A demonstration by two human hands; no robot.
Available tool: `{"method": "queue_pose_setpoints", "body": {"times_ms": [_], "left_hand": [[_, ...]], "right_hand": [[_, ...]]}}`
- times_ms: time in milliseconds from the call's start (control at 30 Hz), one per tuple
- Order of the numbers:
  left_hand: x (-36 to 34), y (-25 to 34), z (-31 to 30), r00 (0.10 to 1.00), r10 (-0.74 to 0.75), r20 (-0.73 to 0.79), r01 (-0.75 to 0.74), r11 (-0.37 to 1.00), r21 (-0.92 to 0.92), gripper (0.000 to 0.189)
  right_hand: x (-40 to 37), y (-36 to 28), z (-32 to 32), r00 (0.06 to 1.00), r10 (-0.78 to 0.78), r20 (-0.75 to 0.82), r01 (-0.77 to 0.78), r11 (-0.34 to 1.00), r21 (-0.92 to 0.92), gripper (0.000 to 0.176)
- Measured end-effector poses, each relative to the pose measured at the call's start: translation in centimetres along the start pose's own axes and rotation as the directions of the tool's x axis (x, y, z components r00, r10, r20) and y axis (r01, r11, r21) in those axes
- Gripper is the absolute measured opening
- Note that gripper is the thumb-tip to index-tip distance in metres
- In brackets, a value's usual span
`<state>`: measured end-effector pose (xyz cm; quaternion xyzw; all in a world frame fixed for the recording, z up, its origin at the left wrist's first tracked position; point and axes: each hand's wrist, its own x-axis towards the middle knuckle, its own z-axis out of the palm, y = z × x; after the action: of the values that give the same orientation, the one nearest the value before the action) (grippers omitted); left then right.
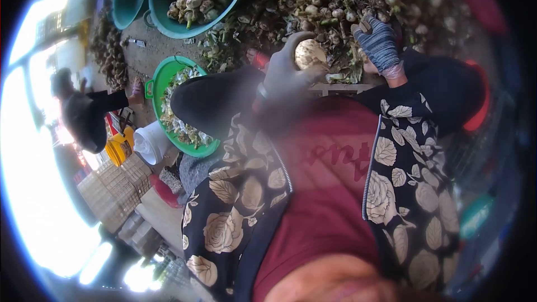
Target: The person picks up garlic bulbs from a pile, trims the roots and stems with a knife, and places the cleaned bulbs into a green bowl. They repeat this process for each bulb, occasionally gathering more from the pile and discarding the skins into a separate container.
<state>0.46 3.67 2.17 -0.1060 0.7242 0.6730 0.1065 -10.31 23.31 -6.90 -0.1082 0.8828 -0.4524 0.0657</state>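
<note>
My left hand [284, 67], in a pale grey glove, curves its thumb and fingers around a whitish garlic bulb [310, 55] in front of my chest. To the right, my right hand [379, 46] wears a blue-grey knit glove with bare fingertips. Its fingers are bent together by the edge of the pile; what lies in them, if anything, I cannot make out. Beyond both hands spreads a heap of garlic bulbs [335, 14] with stalks and roots.
A teal tub [158, 19] of bulbs stands at upper left, beside another teal basin [126, 0]. Nearer on the left, a green basin [154, 72] holds pale trimmings. A white bucket [151, 142], a yellow bucket [119, 148] and another person [84, 114] are farther left.
</note>
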Motion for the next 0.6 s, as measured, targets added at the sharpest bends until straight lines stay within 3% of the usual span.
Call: {"method": "queue_pose_setpoints", "body": {"times_ms": [33,67,100,167,233,267,300,333,400,433,467,533,600], "left_hand": [[0.4,-0.4,-0.1,0.984,0.17,0.048,-0.176,0.91,0.375,0.067],[1.0,-0.9,-0.1,0.941,0.3,0.156,-0.323,0.658,0.68,0.064],[1.5,-1.4,0.5,0.896,0.373,0.241,-0.42,0.53,0.737,0.046],[2.4,-2.5,0.9,0.78,0.343,0.523,-0.613,0.251,0.749,0.035],[3.0,-3.8,1.4,0.646,0.217,0.732,-0.755,0.037,0.655,0.019],[3.2,-4.7,1.7,0.612,0.185,0.769,-0.787,0.045,0.616,0.018],[3.5,-4.7,1.8,0.575,0.151,0.804,-0.817,0.049,0.575,0.017],[4.0,-5.2,1.4,0.536,0.113,0.837,-0.844,0.053,0.533,0.015],[4.8,-4.9,0.2,0.583,-0.031,0.812,-0.812,-0.063,0.58,0.013],[5.3,-4.5,-1.1,0.627,-0.086,0.774,-0.776,-0.159,0.61,0.014],[6.1,-3.9,-2.8,0.672,-0.134,0.728,-0.733,-0.259,0.629,0.015],[8.9,-2.0,-8.6,0.889,0.062,0.454,-0.431,-0.225,0.874,0.019],[9.1,1.2,-13.0,0.914,0.35,0.206,-0.077,-0.35,0.934,0.021]], "right_hand": [[0.2,-2.0,-0.9,0.992,0.033,0.122,-0.024,0.997,-0.073,0.025],[0.5,-3.1,-1.1,0.983,-0.067,0.173,0.091,0.987,-0.133,0.024],[0.8,-3.9,-1.3,0.96,-0.157,0.23,0.202,0.961,-0.188,0.022],[0.6,-5.0,-0.9,0.898,-0.305,0.317,0.399,0.867,-0.299,0.023],[0.7,-5.7,-0.1,0.838,-0.306,0.452,0.47,0.825,-0.314,0.023],[0.8,-6.2,0.2,0.802,-0.303,0.515,0.506,0.803,-0.314,0.023],[1.2,-7.0,0.2,0.761,-0.172,0.625,0.494,0.779,-0.387,0.023],[1.5,-6.2,0.9,0.771,-0.107,0.628,0.442,0.799,-0.407,0.022],[2.3,-3.4,1.6,0.773,0.031,0.633,0.333,0.83,-0.448,0.021],[3.0,-2.4,1.1,0.744,0.273,0.61,0.159,0.814,-0.559,0.023],[3.6,-0.4,0.3,0.669,0.361,0.65,0.259,0.707,-0.659,0.026],[2.4,2.9,-0.6,0.802,0.28,0.528,0.12,0.79,-0.601,0.029],[0.9,3.1,-1.3,0.898,0.191,0.397,0.042,0.86,-0.508,0.03]]}}
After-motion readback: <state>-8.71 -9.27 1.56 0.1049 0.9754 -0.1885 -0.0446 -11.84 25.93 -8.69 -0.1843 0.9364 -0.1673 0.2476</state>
